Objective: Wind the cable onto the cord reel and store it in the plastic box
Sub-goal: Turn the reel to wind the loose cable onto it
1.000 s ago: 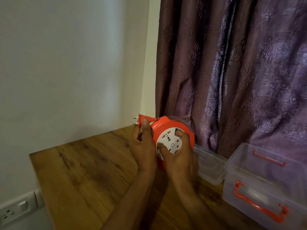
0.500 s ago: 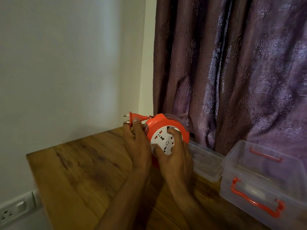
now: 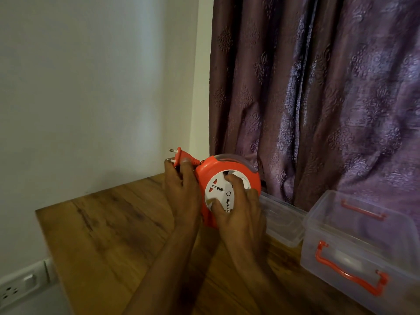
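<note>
Both hands clamp: left hand (image 3: 181,196) grips the plug (image 3: 181,155), right hand (image 3: 238,205) the cord reel (image 3: 227,178) hub. I judge winding nearly finished; next I must lift it into the plastic box (image 3: 363,246).

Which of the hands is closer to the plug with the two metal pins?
Left. The left hand grips the plug with its fingertips. The right hand sits further right, on the cord reel's white socket face.
</note>
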{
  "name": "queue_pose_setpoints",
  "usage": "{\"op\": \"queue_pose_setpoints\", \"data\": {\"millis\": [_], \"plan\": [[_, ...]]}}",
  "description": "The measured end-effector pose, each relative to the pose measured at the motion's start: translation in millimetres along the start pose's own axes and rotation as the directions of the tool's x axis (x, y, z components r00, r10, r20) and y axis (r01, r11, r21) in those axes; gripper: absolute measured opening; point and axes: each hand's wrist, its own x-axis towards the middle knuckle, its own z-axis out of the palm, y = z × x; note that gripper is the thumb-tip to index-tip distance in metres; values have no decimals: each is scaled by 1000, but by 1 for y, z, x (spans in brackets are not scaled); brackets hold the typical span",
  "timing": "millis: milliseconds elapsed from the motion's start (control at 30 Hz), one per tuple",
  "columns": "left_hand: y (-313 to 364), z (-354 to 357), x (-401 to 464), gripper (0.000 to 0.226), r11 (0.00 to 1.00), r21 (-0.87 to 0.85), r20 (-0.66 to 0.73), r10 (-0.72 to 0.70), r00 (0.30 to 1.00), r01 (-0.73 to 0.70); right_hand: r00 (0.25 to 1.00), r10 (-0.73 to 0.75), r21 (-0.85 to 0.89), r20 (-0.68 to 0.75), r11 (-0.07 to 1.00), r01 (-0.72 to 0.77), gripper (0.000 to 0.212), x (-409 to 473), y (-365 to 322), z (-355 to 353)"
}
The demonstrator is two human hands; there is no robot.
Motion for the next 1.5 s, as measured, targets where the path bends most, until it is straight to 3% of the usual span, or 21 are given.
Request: {"op": "queue_pose_setpoints", "data": {"millis": [167,367,467,567,700,767,933,1167,1233,1333,1433,1500], "plan": [[-3,-4,2,50,999,41,3,14,1000,-14,999,36,122,-30,992,-33,63,-5,-5,4],[1,-3,-7,43,996,62,44,59,997,-61,976,218,438,-3,878,-195,55,-4,-6,6],[4,-2,-11,23,993,76,58,81,995,-86,965,260,505,-8,834,-221,55,-7,-6,9],[7,-2,-15,15,990,81,77,111,991,-117,957,291,519,-17,821,-240,53,-8,-6,11],[5,-1,-15,35,992,102,148,62,987,-78,950,310,529,-25,811,-251,55,-7,-5,13],[3,0,-18,45,999,31,171,12,985,-17,953,299,526,-40,818,-234,56,-5,-4,13],[-2,8,-20,24,958,-273,235,-19,972,85,960,264,499,-87,846,-188,58,1,-5,7],[0,9,-17,34,879,-429,412,-17,911,210,962,217,426,-163,895,-130,58,9,-4,-3],[-2,10,-18,41,874,-419,490,-11,872,246,963,195,407,-184,907,-106,57,12,-2,-7],[-2,10,-22,49,942,-285,585,24,811,177,962,159,372,-222,926,-67,54,15,1,-13],[-3,10,-25,58,923,-322,609,32,793,210,960,122,310,-252,950,-40,54,17,4,-18],[-5,12,-25,52,914,-340,601,29,799,222,962,113,285,-249,958,-39,55,17,5,-18]]}}
